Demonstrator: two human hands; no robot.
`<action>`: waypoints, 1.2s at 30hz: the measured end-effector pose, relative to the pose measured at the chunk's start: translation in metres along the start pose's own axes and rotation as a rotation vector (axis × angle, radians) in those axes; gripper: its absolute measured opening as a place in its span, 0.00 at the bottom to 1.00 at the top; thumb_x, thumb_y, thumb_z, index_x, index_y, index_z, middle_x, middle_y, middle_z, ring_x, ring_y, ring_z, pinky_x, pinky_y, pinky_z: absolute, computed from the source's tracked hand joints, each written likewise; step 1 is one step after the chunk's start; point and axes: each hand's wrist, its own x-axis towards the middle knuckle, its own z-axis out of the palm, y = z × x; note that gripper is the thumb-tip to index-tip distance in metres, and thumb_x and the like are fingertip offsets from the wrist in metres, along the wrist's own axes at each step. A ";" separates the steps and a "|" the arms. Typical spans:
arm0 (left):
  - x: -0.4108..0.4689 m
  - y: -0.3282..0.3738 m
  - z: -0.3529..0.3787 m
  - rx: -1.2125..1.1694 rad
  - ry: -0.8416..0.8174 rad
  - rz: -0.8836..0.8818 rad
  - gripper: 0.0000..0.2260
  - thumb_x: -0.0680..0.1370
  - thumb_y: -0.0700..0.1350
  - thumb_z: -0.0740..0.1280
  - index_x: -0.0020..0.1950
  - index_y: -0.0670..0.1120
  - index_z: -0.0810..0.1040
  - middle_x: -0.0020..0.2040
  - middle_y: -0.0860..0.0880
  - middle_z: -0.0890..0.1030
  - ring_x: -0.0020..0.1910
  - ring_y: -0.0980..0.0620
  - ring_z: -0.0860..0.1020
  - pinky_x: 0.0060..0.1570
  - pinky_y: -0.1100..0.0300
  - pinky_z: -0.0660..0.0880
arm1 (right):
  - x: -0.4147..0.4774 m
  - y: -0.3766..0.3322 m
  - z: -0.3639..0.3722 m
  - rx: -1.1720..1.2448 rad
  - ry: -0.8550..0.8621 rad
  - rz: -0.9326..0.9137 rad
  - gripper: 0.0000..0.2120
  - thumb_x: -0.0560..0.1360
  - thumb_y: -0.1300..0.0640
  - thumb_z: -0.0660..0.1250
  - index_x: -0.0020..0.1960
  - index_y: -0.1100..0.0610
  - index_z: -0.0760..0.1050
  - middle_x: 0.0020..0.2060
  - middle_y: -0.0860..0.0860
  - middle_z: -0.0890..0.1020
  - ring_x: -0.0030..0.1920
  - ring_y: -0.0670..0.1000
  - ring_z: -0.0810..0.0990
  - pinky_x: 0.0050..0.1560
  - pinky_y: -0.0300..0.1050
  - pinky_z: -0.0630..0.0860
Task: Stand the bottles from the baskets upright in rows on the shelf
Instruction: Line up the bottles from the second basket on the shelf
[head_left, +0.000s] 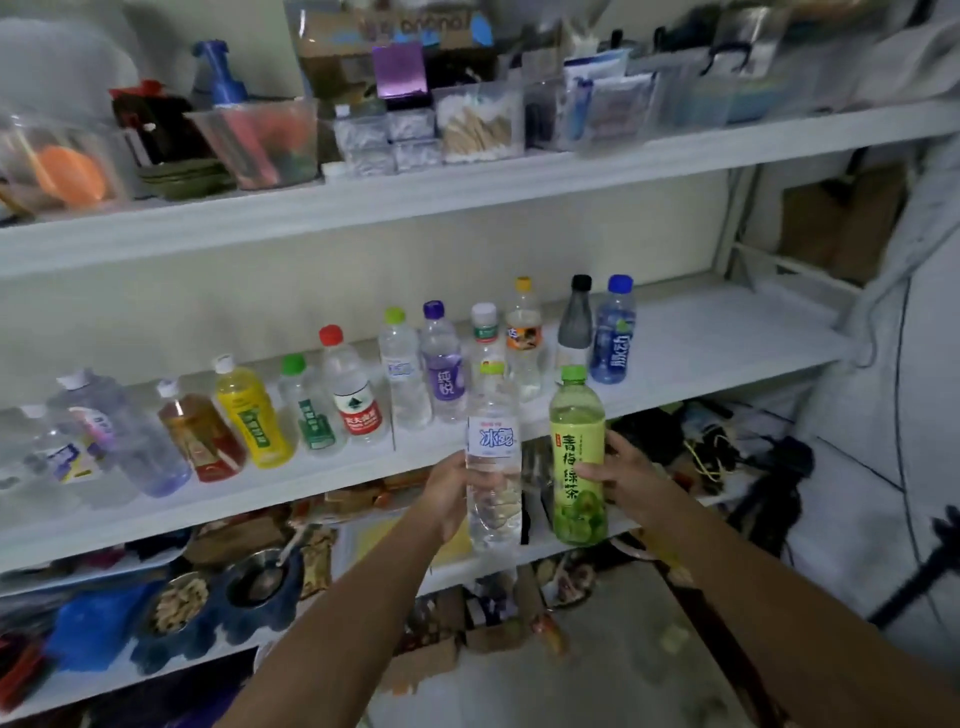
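Holding up two bottles in front of the middle shelf (701, 338). Gripping a clear water bottle (493, 467) low on its body with the left hand (449, 493), fingers curled round it: pale green cap, white label with blue characters, ribbed see-through plastic. Clasping a green tea bottle (577, 457) at mid-height with the right hand (631, 475): green cap, yellow-green label, green fruit printed near the base. Holding both upright, caps up, long axes vertical, side by side with a gap between. Behind them, standing along the shelf, a row of bottles (415, 374) with assorted caps.
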 end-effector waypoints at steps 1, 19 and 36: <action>0.010 -0.001 0.015 0.007 -0.014 -0.005 0.24 0.66 0.28 0.70 0.62 0.36 0.76 0.57 0.36 0.81 0.59 0.35 0.77 0.60 0.43 0.73 | -0.001 -0.005 -0.016 0.000 0.009 -0.008 0.25 0.70 0.72 0.69 0.63 0.55 0.70 0.49 0.54 0.82 0.47 0.52 0.82 0.40 0.45 0.77; 0.182 0.015 0.261 -0.058 -0.040 0.026 0.24 0.65 0.26 0.71 0.59 0.37 0.78 0.53 0.39 0.83 0.47 0.43 0.81 0.41 0.57 0.79 | 0.095 -0.092 -0.272 0.063 0.124 -0.051 0.36 0.58 0.66 0.74 0.66 0.64 0.70 0.57 0.61 0.80 0.57 0.62 0.78 0.53 0.56 0.76; 0.324 0.056 0.332 0.023 0.047 0.213 0.19 0.70 0.24 0.67 0.46 0.49 0.78 0.45 0.50 0.81 0.42 0.55 0.78 0.32 0.67 0.77 | 0.209 -0.150 -0.354 0.062 0.143 -0.161 0.27 0.66 0.74 0.69 0.63 0.62 0.71 0.56 0.59 0.80 0.57 0.59 0.78 0.53 0.52 0.76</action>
